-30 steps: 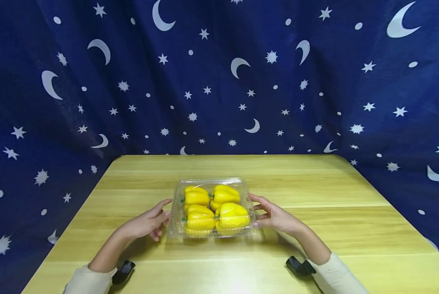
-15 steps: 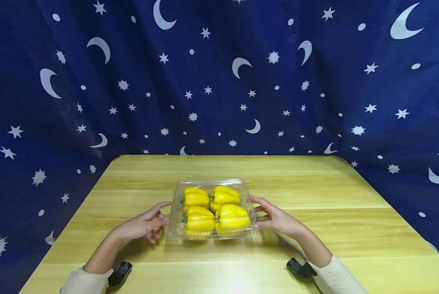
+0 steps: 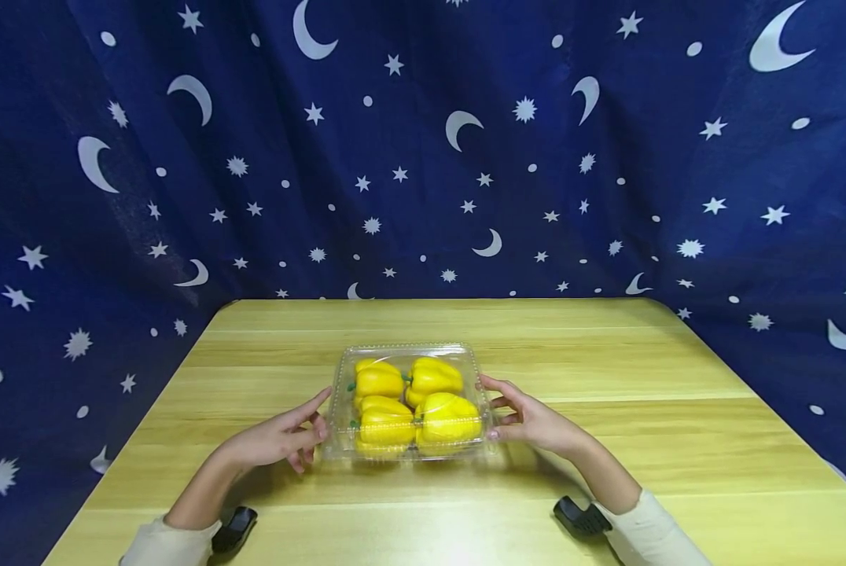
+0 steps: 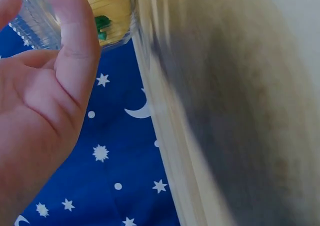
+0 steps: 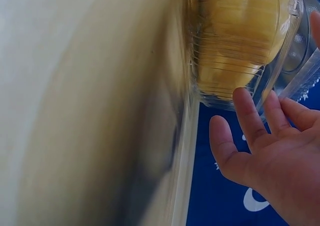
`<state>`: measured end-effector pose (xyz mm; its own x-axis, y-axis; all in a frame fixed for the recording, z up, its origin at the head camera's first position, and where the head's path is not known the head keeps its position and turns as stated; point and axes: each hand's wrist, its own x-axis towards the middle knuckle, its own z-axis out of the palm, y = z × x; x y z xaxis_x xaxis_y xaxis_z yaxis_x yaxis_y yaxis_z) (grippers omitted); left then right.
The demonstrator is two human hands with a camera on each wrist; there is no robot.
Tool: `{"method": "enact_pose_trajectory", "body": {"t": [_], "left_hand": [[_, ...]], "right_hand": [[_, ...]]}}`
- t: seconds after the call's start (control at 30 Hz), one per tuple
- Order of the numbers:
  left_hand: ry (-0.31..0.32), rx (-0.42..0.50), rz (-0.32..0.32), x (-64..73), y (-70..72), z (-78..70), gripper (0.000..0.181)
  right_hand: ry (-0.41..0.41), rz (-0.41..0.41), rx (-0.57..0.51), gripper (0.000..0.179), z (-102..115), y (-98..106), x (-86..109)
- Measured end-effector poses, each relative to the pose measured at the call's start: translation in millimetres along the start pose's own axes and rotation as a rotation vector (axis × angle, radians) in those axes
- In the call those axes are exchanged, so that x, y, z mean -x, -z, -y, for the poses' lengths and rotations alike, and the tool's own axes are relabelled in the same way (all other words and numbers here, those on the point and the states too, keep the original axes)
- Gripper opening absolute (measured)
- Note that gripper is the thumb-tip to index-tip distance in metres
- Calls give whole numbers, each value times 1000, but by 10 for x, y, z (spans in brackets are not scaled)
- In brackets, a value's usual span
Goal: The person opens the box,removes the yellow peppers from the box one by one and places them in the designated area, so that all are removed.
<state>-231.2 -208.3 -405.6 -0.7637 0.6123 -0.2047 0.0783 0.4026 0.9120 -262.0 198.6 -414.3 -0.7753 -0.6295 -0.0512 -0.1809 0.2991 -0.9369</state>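
Note:
A clear plastic clamshell box (image 3: 409,454) rests on the table with its lid over several yellow bell peppers (image 3: 451,420), which have green stems. My left hand (image 3: 274,442) is at the box's left side, its index fingertip at the rim and the other fingers loosely bent. On the opposite side, my right hand (image 3: 536,424) has its fingertips against the box's edge. In the right wrist view, the fingers (image 5: 247,113) are spread and mostly straight beside the ribbed wall. A green stem (image 4: 102,23) shows through the plastic in the left wrist view.
The wooden table (image 3: 423,511) has its far edge against a dark blue curtain (image 3: 423,157) printed with moons and stars. Black wrist devices (image 3: 235,528) sit at both cream sleeves (image 3: 171,544).
My left hand drew slightly away to the left, then came back to the box's side. The right hand and the box have stayed nearly still.

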Motion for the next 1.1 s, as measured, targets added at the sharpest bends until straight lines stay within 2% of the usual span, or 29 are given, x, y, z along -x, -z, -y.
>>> {"method": "enact_pose_trajectory", "body": {"t": [0.2,0.57,0.67,0.87,1.0,1.1], "left_hand": [[-22,35,46,-6,6,18,74],[-38,-9,65,-26,2,17,74],[-59,48,77,-28,3,33,75],[-103,242,133,-32,-7,67,87],[-125,291,130,-53,-35,60,98],[-107,294,100,-77,-68,38,103]], "right_hand": [[-12,3,-10,80,-11,3,-2],[-4,3,-2,80,-6,9,-5],[-7,7,-8,80,-5,7,-4],[-15,9,-33,80,9,0,4],[-16,4,-33,80,31,-12,5],[-10,-2,-31,81,38,-18,5]]}}
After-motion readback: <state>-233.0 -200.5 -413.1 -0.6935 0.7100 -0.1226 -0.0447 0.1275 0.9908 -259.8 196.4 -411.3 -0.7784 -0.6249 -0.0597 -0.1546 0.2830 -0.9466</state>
